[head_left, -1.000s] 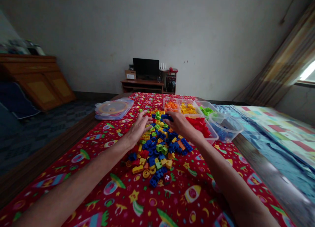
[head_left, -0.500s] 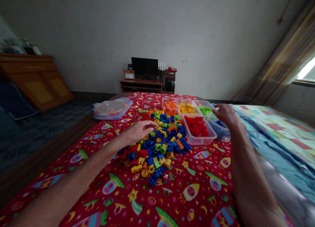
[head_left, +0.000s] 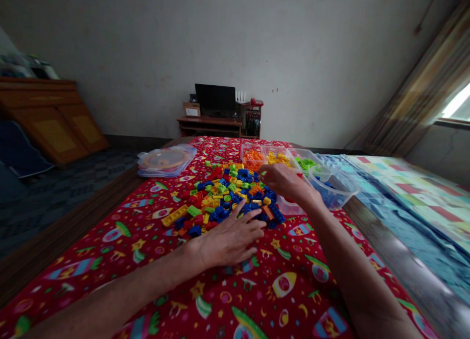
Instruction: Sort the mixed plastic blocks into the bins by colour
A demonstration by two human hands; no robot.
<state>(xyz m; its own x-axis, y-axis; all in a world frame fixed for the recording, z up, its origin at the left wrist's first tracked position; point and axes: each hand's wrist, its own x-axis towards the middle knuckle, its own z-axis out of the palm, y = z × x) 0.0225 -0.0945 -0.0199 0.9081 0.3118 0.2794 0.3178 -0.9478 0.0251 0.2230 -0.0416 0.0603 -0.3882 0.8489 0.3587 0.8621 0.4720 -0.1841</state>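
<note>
A heap of mixed toy building blocks (head_left: pixel 220 197) in blue, yellow, red, green and orange lies on the red tablecloth. My left hand (head_left: pixel 233 238) is spread over the heap's near edge, fingers apart and pointing right; it hides the blocks under it. Above the heap's right side is my right hand (head_left: pixel 284 180), its fingers reaching left and bent slightly down, with nothing visible in them. Behind that hand, a clear box of red pieces (head_left: pixel 292 206) is mostly covered. The round clear tub (head_left: pixel 336 194) with blue pieces stands just right of it.
Farther back are clear boxes of orange pieces (head_left: pixel 252 157), yellow pieces (head_left: pixel 278 157) and green pieces (head_left: pixel 305 164). Stacked lids (head_left: pixel 167 161) lie at the table's left. A bed (head_left: pixel 396 192) adjoins the right side. A desk with a monitor (head_left: pixel 216 100) stands by the wall.
My right hand has moved left from the round tub to over the heap. My left hand has come nearer and right, its fingers now spread. Some blocks in the heap have shifted.
</note>
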